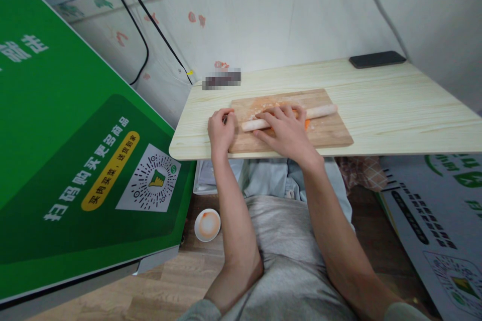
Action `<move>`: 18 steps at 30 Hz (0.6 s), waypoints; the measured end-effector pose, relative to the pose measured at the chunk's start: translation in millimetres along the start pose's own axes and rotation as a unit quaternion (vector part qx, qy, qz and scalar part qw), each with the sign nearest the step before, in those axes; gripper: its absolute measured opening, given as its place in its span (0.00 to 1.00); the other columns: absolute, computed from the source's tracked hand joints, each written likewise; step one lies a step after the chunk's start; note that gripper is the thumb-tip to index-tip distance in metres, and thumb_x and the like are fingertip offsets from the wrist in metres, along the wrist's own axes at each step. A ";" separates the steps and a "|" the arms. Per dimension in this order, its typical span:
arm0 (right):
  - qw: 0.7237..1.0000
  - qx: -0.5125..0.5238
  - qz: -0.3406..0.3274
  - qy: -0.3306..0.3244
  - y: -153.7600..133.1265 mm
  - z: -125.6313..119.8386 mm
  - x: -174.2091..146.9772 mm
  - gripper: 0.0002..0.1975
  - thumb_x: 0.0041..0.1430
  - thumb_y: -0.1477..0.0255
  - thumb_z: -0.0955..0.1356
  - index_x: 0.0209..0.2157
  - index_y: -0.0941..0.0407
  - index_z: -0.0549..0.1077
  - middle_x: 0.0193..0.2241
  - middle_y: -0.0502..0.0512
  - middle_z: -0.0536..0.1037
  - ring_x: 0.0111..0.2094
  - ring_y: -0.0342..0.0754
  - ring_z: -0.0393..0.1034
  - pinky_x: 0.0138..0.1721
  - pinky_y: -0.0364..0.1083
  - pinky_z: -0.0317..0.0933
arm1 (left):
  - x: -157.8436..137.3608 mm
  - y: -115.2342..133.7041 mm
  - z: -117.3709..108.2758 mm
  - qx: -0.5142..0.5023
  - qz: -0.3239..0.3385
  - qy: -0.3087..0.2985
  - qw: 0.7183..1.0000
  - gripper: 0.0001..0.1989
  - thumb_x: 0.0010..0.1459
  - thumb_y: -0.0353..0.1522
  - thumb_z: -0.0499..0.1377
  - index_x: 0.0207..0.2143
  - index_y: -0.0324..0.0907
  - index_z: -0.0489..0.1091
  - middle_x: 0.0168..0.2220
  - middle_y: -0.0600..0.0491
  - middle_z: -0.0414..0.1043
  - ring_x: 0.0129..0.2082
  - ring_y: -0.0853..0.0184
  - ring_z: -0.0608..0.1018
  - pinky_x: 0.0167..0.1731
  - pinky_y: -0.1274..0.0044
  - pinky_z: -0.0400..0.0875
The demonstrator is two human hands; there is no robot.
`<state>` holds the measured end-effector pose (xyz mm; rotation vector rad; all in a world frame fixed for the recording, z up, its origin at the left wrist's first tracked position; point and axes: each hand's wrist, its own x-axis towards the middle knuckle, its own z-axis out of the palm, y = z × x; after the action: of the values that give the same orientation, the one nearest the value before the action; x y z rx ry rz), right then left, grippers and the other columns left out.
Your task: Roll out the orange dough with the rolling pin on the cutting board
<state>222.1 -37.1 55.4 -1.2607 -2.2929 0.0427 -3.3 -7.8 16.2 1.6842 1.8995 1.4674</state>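
A pale wooden rolling pin [324,112] lies slantwise across a wooden cutting board [337,135]. My right hand [284,128] is over its middle, fingers curved across the pin and thumb stretched to the left. A bit of orange material [307,124], perhaps dough, shows beside the pin under this hand; most of it is hidden. Orange smears and pale crumbs mark the board behind the pin. At the board's left edge, my left hand [222,130] is closed with curled fingers, close to the pin's left end. What its fingertips pinch, if anything, I cannot make out.
The board sits near the front edge of a light wood-grain table [399,105]. A black phone [377,59] lies at the back right, and a blurred patch covers something at the back left. A white bowl [207,225] with orange residue is below. Green panel [94,160] stands left.
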 end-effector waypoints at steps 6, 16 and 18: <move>1.000 -0.010 0.001 -0.003 1.0 1.1 0.4 0.22 0.77 0.56 0.66 0.64 0.48 0.80 0.63 0.61 0.81 0.63 0.69 0.66 0.68 0.69 0.47 | -1.4 2.7 -0.6 -0.004 -0.001 0.002 1.000 0.11 0.70 0.32 0.59 0.44 0.46 0.82 0.47 0.48 0.86 0.50 0.58 0.84 0.58 0.65 0.78; 1.000 -0.022 0.003 -0.007 -0.5 0.0 0.3 0.22 0.78 0.55 0.66 0.63 0.49 0.79 0.63 0.61 0.81 0.63 0.68 0.66 0.69 0.67 0.47 | 0.5 -0.7 0.5 -0.002 0.003 0.000 1.000 0.11 0.69 0.32 0.59 0.44 0.45 0.82 0.47 0.48 0.86 0.49 0.58 0.84 0.57 0.66 0.79; 1.000 -0.016 0.005 -0.005 -0.7 0.2 0.4 0.22 0.78 0.55 0.66 0.63 0.50 0.80 0.63 0.61 0.81 0.63 0.68 0.66 0.69 0.67 0.46 | 0.5 -1.2 0.5 0.002 0.000 -0.001 1.000 0.11 0.69 0.32 0.59 0.45 0.45 0.82 0.47 0.48 0.86 0.49 0.58 0.84 0.57 0.66 0.78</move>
<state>221.3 -37.2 55.5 -1.2906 -2.3036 0.0152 -3.8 -6.9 15.3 1.6880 1.9021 1.4626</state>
